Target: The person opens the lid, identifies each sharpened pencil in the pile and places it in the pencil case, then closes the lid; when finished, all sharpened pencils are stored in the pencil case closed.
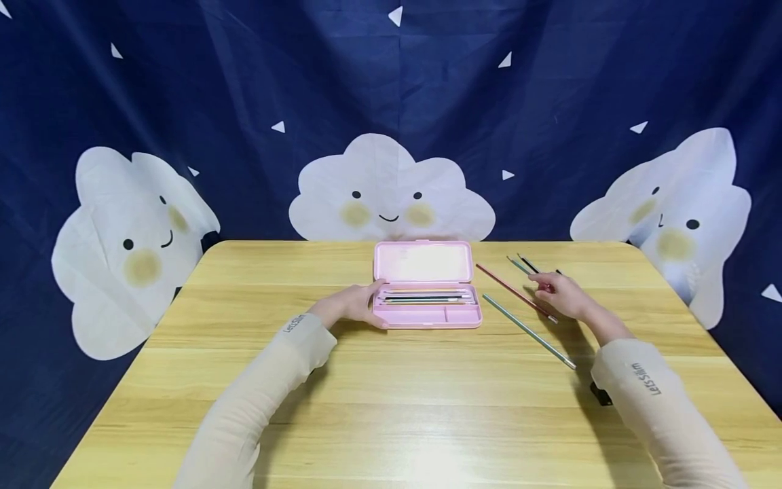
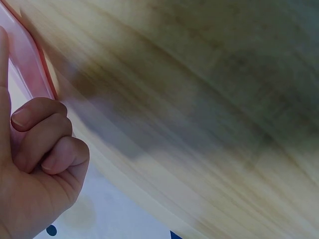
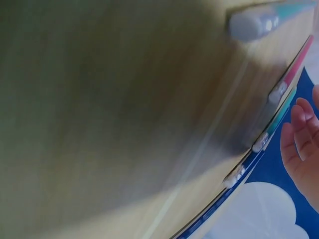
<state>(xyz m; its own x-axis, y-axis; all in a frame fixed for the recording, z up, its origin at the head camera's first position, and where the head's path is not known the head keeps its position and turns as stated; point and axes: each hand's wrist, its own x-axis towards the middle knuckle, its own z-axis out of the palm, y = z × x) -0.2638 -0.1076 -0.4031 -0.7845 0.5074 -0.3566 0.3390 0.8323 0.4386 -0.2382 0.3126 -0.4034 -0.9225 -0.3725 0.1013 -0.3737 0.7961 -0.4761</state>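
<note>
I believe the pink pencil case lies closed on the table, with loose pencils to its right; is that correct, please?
Not closed: the head view shows the pink pencil case open. It does lie on the table, with loose pencils to its right.

The head view looks from above the near side, forward and down across the pale wood-grain worktop (image 1: 366, 387) to the dark blue cloth backdrop with white clouds (image 1: 342, 68). The left wrist view, close and tilted, catches the left fingers (image 2: 45, 134) and part of the pink rectangular pencil case (image 2: 31, 64), which the head view shows from farther off. The right wrist view skims low and slanted over the worktop, the right fingers (image 3: 301, 129) at its edge, sharing with the head view the slim teal pencil with a white end (image 3: 269, 20), seen much nearer.
</note>
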